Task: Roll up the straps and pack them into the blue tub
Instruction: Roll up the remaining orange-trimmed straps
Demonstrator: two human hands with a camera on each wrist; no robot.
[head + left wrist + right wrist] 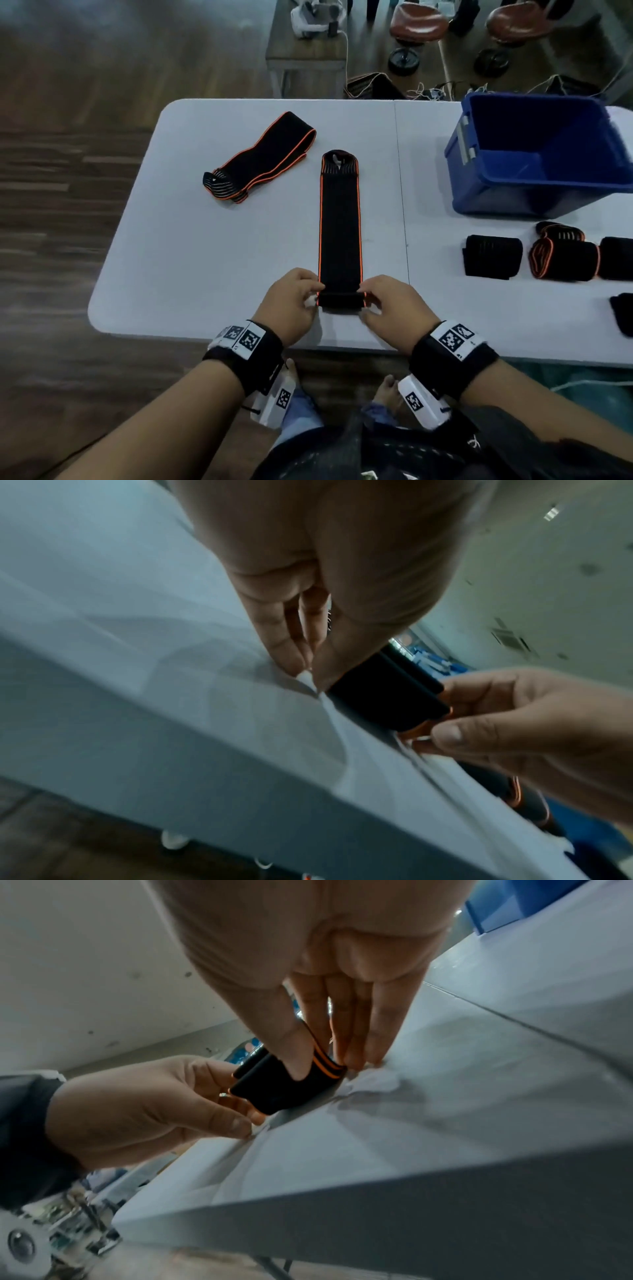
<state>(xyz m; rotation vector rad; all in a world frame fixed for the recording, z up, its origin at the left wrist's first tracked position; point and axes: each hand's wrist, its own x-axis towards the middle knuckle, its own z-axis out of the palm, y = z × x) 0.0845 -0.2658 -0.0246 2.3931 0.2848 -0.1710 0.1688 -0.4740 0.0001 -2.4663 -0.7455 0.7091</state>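
A black strap with orange edges lies flat and straight on the white table, its near end turned over into a small roll. My left hand pinches the roll's left end and my right hand pinches its right end. The roll shows between both hands in the left wrist view, and the roll shows under my right thumb in the right wrist view. A second strap lies loosely folded at the far left. The blue tub stands at the far right, its inside looking bare.
Several rolled straps lie in a row on the table's right side below the tub. Another dark piece sits at the right edge. Stools and a bench stand on the floor beyond the table. The table's near edge is just under my wrists.
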